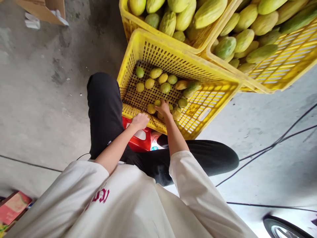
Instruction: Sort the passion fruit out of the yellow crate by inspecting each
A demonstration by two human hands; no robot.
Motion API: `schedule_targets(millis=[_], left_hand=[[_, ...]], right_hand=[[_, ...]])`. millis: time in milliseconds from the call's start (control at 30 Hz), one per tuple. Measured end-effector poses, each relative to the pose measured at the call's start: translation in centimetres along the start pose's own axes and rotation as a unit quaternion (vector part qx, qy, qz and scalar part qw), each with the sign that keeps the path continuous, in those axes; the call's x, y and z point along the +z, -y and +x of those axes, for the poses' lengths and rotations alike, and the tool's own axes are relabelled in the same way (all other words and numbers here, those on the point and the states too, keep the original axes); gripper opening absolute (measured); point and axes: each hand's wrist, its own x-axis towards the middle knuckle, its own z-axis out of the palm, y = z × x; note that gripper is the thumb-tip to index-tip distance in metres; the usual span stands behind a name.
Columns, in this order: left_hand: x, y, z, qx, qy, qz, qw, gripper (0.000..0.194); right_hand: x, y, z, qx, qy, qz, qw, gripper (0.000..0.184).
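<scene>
In front of me a yellow plastic crate (pixel 215 71) leans tilted towards me, with several small yellow-green papayas (pixel 165 88) scattered over its dark perforated bottom. My right hand (pixel 163 109) reaches inside, near the close wall. Its thumb and fingers close around one small papaya (pixel 158 102), and more fruit lies beside and partly beneath the hand. My left hand (pixel 140 121) is closed over the crate's near rim, its fingertips hidden behind the edge.
Two more yellow crates, one at the back (pixel 160 24) and one at the right (pixel 284 71), hold larger papayas. A red plastic object (pixel 140 142) sits under the near rim, between my legs. Black cables (pixel 274 144) cross the concrete floor. A cardboard box (pixel 47 11) stands far left, a wheel (pixel 284 228) lower right.
</scene>
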Motion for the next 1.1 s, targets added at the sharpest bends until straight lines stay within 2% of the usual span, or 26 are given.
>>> schedule_targets(millis=[67,200,267,367,533,633,700,867,1000,1100], left_hand=[[0.0,0.0,0.0,-0.001,0.001,0.0,1.0,0.038],[0.2,0.1,0.1,0.0,0.002,-0.001,1.0,0.037],[0.3,0.1,0.2,0.002,0.003,-0.003,1.0,0.038],[0.3,0.1,0.2,0.004,0.005,-0.005,1.0,0.038],[0.3,0.1,0.1,0.004,0.004,-0.007,1.0,0.038],[0.2,0.1,0.1,0.003,0.003,-0.007,1.0,0.038],[0.2,0.1,0.1,0.002,0.003,-0.008,1.0,0.039],[0.4,0.1,0.2,0.004,0.004,-0.01,1.0,0.039],[0.2,0.1,0.1,-0.002,0.012,-0.005,1.0,0.039],[-0.2,-0.1,0.0,-0.002,0.024,-0.002,1.0,0.037]], right_hand=[[0.7,0.5,0.0,0.001,-0.018,0.006,1.0,0.062],[1.9,0.4,-1.3,0.013,-0.031,-0.061,0.998,0.073],[2.2,-0.1,-2.1,0.019,-0.015,-0.11,0.994,0.081],[2.1,-0.8,-3.0,-0.015,0.028,-0.157,0.987,0.087],[1.5,-1.2,-3.3,-0.03,0.054,-0.133,0.989,0.059],[1.2,-0.7,-3.6,-0.014,0.045,-0.126,0.991,0.055],[0.8,-0.4,-3.7,-0.002,0.043,-0.137,0.99,0.056],[-1.6,-0.4,-2.9,-0.027,0.071,-0.136,0.988,0.081],[-3.9,-0.7,-1.3,-0.042,0.114,-0.104,0.987,0.079],[-4.3,-0.1,-0.3,-0.049,0.119,-0.078,0.989,0.086]])
